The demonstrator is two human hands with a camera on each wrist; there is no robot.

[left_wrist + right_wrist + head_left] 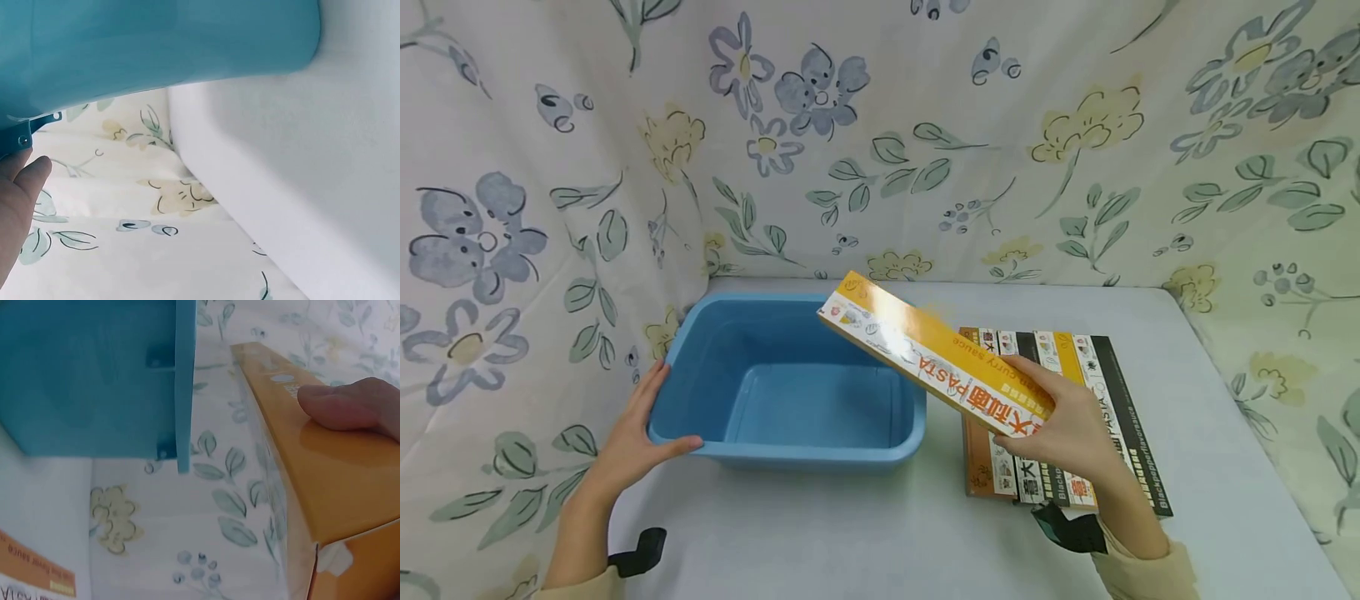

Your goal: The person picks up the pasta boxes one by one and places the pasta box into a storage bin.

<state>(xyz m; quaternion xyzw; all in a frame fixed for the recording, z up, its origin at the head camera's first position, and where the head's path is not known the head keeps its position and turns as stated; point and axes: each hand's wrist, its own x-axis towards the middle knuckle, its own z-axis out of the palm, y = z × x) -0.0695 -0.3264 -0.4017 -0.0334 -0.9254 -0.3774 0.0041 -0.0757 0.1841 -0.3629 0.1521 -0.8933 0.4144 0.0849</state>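
A blue plastic tub (820, 454) stands on the left part of the table, and its inside shows bare. My left hand (636, 429) grips the tub's left rim at the near corner, thumb along the front edge. In the left wrist view, fingers (31, 178) reach up under the tub's rim. My right hand (1067, 425) holds a long yellow and white pasta box (936, 354) by its right end. The box is tilted, its far end raised over the tub's right rim. The right wrist view shows the thumb (344, 406) pressed on the box's orange side.
Several more pasta boxes (1138, 433), with black, white and orange faces, lie side by side on the white table (850, 533) to the right, partly behind my right hand. A flowered cloth (925, 192) hangs behind the table and along both sides.
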